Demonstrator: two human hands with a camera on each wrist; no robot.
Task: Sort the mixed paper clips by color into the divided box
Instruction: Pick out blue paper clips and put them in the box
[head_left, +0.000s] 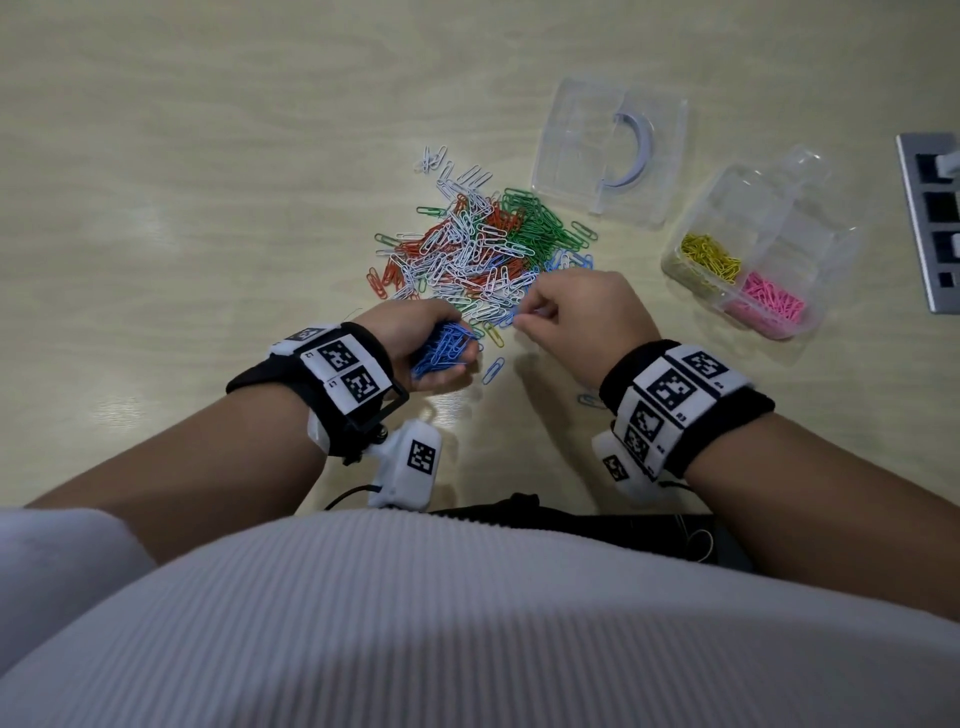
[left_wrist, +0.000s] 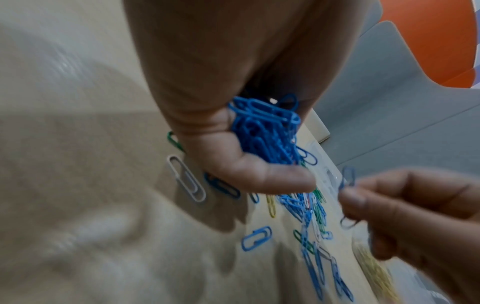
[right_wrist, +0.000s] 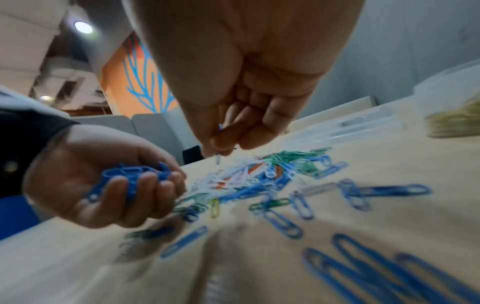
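— Why did you keep your left hand (head_left: 422, 347) cupped, palm up, just beside the pile (head_left: 480, 248)?

— You used it as a holding tray: the fingers were curled round a bunch of blue clips (head_left: 442, 351), so you could gather one color before making the trip to the divided box (head_left: 754, 260) (a judgement, but the bundle was all blue).

— And your right hand (head_left: 576, 310)?

— Its fingers were curled in, thumb and fingertip pinching a single blue clip (left_wrist: 347, 178) at the pile's near edge — close to the left palm, likely so the handover stayed short.

— Where did the box stand?

— To your right, well apart from the pile, with yellow clips (head_left: 710, 256) in one compartment and pink clips (head_left: 772, 303) in the one nearer you; the other compartments looked empty. Its clear lid (head_left: 609, 150) lay beyond the pile, out of the way.

— How far along were you?

— Early to middle, I'd say — white, orange, green and loose blue clips lay unsorted on the table (head_left: 208, 182).
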